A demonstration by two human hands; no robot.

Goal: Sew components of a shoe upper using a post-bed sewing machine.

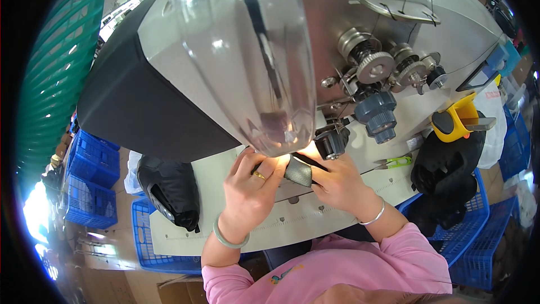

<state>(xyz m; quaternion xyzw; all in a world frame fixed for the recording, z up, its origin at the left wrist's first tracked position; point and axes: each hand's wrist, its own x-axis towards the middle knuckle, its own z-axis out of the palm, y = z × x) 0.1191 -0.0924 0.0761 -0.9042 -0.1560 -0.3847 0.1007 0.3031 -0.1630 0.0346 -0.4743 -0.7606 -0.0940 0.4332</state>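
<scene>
- Handling, both arms: feeding the work under the machine probably goes best with forearms low and the two hands moving at one pace.
- Handling, fabric: the grey textured piece (pixel 298 172), lying between the hands just in front of the machine's lower end, seems best kept flat, its black strip (pixel 310 161) lined up without pulling.
- Handling, fingers: the right hand (pixel 340 183) has thumb and fingers clamped on the piece's right edge; the left hand (pixel 250 186) has its fingers together at the left edge, whether gripping or only pressing I cannot tell. Tips are best kept clear of the needle area, which is hidden.
- Sewing machine (pixel 472 22): one, white, with one black end cover (pixel 140 90).
- Bench (pixel 270 236): one, pale, marked along the near edge.
- Clear plastic shield (pixel 253 67): one, above the left hand.
- Blue plastic crates (pixel 90 200): at least six, left and right.
- Black fabric bundles: one at left (pixel 169 191); at right a dark heap (pixel 450 157), number unclear.
- Yellow curved holder (pixel 455 118): one.
- Thread tension dials (pixel 374 67): three.
- Green-handled snips (pixel 398 162): one, right of the right hand.
- Bangles (pixel 230 237): two, one per wrist.
- Gold-coloured ring (pixel 259 175): one, left hand.
</scene>
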